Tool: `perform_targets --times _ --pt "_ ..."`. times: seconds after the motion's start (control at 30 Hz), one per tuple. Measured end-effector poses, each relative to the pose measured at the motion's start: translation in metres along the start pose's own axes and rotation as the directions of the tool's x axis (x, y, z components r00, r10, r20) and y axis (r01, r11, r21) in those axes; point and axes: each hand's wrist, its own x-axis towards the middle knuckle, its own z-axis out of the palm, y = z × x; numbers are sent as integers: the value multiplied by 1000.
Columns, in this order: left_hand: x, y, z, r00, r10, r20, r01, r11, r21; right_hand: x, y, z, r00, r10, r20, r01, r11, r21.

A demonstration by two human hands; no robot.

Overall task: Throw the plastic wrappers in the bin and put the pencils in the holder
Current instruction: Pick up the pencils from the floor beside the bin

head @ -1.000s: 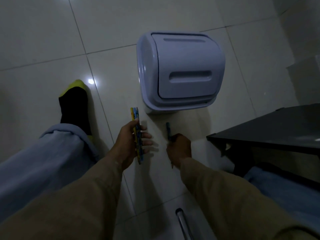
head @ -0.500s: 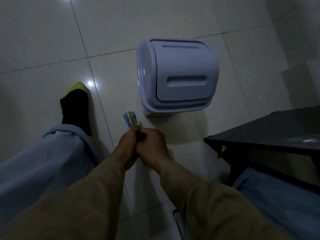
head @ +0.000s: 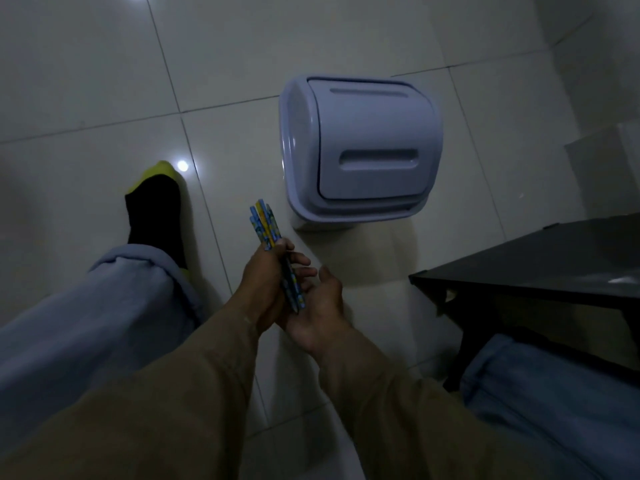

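Observation:
My left hand point(head: 261, 282) is shut on a bundle of blue and yellow patterned pencils point(head: 265, 223), which stick out past my fingers toward the bin. Their lower tips rest near the palm of my right hand point(head: 320, 311), which lies open, palm up, just to the right of the bundle. A white bin point(head: 363, 147) with a closed swing lid stands on the floor ahead and to the right of both hands. No plastic wrappers and no pencil holder are in view.
A dark low table point(head: 540, 268) fills the right side, with its corner near my right hand. My left leg in light trousers and a black and yellow sock point(head: 154, 209) stretches across the tiled floor point(head: 104, 81) on the left.
My right hand picked up a single pencil from the floor, brought it to the bundle in my left hand, and has now let go and opened. The view has shifted slightly.

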Motion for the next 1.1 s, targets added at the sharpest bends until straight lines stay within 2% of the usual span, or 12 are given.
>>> perform_targets --times 0.13,0.23,0.37,0.43,0.5,0.67,0.73,0.8,0.87,0.93,1.03,1.1 --pt "1 13 2 996 87 -19 -86 996 26 1 -1 8 981 -194 -2 182 922 -342" --pt "1 16 -2 993 113 -27 -106 975 195 -10 -3 -6 870 -476 130 400 526 -750" --pt "-5 6 -3 992 125 -6 -119 955 273 -17 3 -17 869 -312 383 385 -59 -921" --pt "-6 2 -2 992 125 4 -119 942 312 -16 3 -14 875 -306 375 327 -198 -924" --pt "-6 -1 -2 995 101 0 -96 939 331 -14 1 -9 881 -329 339 315 -126 -941" --pt "-2 6 -8 998 -37 57 16 942 335 -11 -7 5 959 -260 109 175 245 -954" --pt "0 13 -13 987 -68 146 37 978 205 -14 -15 1 994 42 103 69 490 -869" --pt "-3 20 -17 967 -79 243 60 995 82 -20 -25 -3 903 356 241 -33 618 -786" --pt "-8 24 -18 958 -88 273 75 996 58 -26 -30 -6 823 469 322 -68 644 -762" --pt "-14 25 -14 971 -81 225 64 995 83 -32 -28 -3 861 427 278 -48 612 -790" --pt "-30 31 -8 993 24 113 -38 992 119 -47 -16 6 983 82 163 117 402 -908" --pt "-45 37 -7 993 92 70 -100 988 121 -65 -4 11 963 -175 206 246 246 -938"
